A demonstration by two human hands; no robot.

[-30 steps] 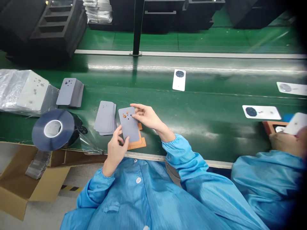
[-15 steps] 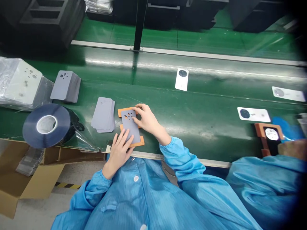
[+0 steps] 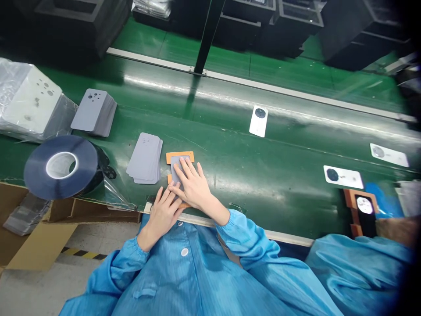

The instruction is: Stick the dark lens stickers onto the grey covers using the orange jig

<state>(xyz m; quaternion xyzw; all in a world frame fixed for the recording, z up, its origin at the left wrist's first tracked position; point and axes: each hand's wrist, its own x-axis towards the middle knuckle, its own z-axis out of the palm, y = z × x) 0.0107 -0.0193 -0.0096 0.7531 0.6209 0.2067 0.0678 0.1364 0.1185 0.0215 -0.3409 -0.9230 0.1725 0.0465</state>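
A grey phone-shaped panel (image 3: 175, 166) lies in an orange jig (image 3: 174, 155) on the green bench. My right hand (image 3: 194, 186) rests flat on the panel with its fingers stretched out, covering the panel's cutouts. At the jig's near end my left hand (image 3: 163, 214) lies with fingers extended over the panel's lower part, its fingertips close to my right thumb. Neither hand grips anything. Just left of the jig is a fanned pile of grey panels (image 3: 144, 160).
Farther left stand a taller stack of grey panels (image 3: 90, 109), a plastic-wrapped stack (image 3: 33, 101) and a film roll (image 3: 36, 169). White panels with dark circles (image 3: 258, 122) lie to the right. A co-worker's sleeve (image 3: 358, 263) is beside another orange jig (image 3: 353, 199). Below left sits a cardboard box (image 3: 42, 250).
My right hand has gone from holding the panel's upper right edge to lying flat over its face. My left hand stays at the near end. The camera view has tilted slightly.
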